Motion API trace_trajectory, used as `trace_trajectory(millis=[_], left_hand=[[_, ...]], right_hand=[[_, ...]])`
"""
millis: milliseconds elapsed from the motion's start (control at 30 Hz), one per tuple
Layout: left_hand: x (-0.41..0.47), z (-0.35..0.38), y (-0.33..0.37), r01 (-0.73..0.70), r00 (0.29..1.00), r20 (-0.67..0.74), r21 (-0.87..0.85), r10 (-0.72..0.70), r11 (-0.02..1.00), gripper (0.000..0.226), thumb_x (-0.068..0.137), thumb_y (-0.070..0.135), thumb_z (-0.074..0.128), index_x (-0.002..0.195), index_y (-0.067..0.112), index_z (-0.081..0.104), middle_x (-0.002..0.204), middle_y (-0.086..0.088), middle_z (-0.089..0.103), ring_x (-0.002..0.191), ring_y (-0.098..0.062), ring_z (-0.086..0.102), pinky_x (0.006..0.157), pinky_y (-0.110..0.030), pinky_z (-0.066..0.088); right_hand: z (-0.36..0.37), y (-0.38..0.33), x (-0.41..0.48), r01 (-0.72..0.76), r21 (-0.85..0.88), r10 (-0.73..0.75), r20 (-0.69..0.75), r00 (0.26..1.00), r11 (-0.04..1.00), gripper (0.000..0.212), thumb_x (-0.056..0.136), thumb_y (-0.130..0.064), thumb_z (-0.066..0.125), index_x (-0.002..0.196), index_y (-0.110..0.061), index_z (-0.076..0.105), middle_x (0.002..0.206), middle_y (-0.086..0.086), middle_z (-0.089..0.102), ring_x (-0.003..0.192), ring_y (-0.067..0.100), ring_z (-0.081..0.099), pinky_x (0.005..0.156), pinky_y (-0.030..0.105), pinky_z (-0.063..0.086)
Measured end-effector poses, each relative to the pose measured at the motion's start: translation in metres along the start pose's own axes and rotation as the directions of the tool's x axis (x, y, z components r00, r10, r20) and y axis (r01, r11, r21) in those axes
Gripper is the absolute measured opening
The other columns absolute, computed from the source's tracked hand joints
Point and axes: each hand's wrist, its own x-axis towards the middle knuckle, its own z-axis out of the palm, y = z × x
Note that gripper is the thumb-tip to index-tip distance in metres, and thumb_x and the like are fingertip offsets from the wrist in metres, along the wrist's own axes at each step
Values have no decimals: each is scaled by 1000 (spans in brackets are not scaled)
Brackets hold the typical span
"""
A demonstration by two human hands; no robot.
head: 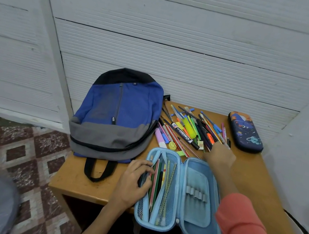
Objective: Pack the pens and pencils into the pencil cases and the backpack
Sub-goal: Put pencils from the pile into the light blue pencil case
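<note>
Reaching with the right hand (221, 156) into the pile of pens and pencils (188, 129) on the wooden table (252, 175).
The right fingertips touch the pile's near edge, but whether they grip anything cannot be told. The left hand (133, 183) curls its fingers over the left rim of the open light-blue pencil case (199, 186), whose mesh pocket holds several pencils (156, 185). The blue backpack (117, 114) lies zipped left of the pile; a closed dark-blue pencil case (245, 131) lies to its right.
</note>
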Motion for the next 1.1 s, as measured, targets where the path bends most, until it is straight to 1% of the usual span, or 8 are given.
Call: trace_trajectory(millis=[200, 367, 600, 733, 867, 933, 1000, 1100], left_hand=[[0, 0, 0, -18, 1000, -13, -11, 18, 1000, 21, 82, 26, 53, 94, 17, 69, 111, 12, 59, 111, -3, 51, 97, -10, 35], [-1, 1, 2, -17, 1000, -18, -21, 17, 1000, 23, 82, 26, 53, 95, 16, 69, 111, 11, 59, 111, -3, 51, 97, -12, 36], [0, 0, 2, -13, 1000, -15, -18, 13, 1000, 23, 82, 25, 53, 95, 17, 69, 111, 11, 59, 110, -4, 51, 97, -12, 36], [-1, 0, 1, -8, 1000, -11, -10, 8, 1000, 22, 82, 26, 53, 95, 18, 69, 111, 12, 59, 111, -3, 51, 97, -11, 35], [0, 0, 2, -3, 1000, -2, -7, 3, 1000, 23, 82, 28, 52, 96, 18, 69, 112, 12, 59, 111, -3, 50, 97, -11, 34], [0, 0, 2, -1, 1000, 2, -3, 1, 1000, 23, 82, 28, 52, 96, 19, 68, 112, 12, 58, 111, -3, 50, 97, -9, 33], [-1, 0, 1, -3, 1000, 3, -2, 3, 1000, 24, 82, 29, 51, 96, 19, 68, 112, 12, 58, 111, -2, 49, 97, -8, 32], [-1, 0, 1, -4, 1000, -3, -5, 4, 1000, 23, 83, 29, 52, 95, 18, 68, 112, 12, 59, 112, -3, 50, 98, -9, 32]], right_hand=[[-10, 11, 4, -24, 201, 40, -75, 996, 979, 25, 90, -16, 61, 109, 0, 67, 104, 19, 67, 95, 36, 64, 73, 34, 49], [-14, 17, 7, 15, 438, 57, -151, 987, 899, 22, 89, -9, 65, 107, -1, 73, 108, 23, 69, 101, 36, 64, 84, 35, 51], [-24, 15, 3, 135, 685, 130, -320, 938, 716, 17, 79, -6, 74, 96, -1, 75, 89, 16, 73, 76, 23, 66, 71, 25, 46], [-41, 12, 2, 162, 788, 151, -308, 939, 594, 18, 77, -3, 75, 95, -3, 75, 82, 9, 70, 63, 8, 57, 54, 3, 40], [-68, 6, -1, 248, 857, 162, -352, 922, 451, 17, 78, -5, 76, 95, -4, 75, 78, 7, 71, 59, 0, 62, 64, 9, 50], [-89, 0, -7, 283, 896, 117, -340, 933, 341, 16, 79, -4, 75, 95, -6, 73, 75, 4, 69, 57, 3, 67, 64, 15, 55], [-109, -8, -16, 284, 921, -15, -291, 957, 267, 15, 81, -1, 74, 96, -4, 71, 76, 7, 69, 58, 7, 69, 61, 15, 55], [-128, -23, -27, 224, 939, -289, -145, 946, 262, 18, 79, 4, 73, 96, 3, 70, 77, 15, 71, 62, 18, 72, 63, 19, 58]])
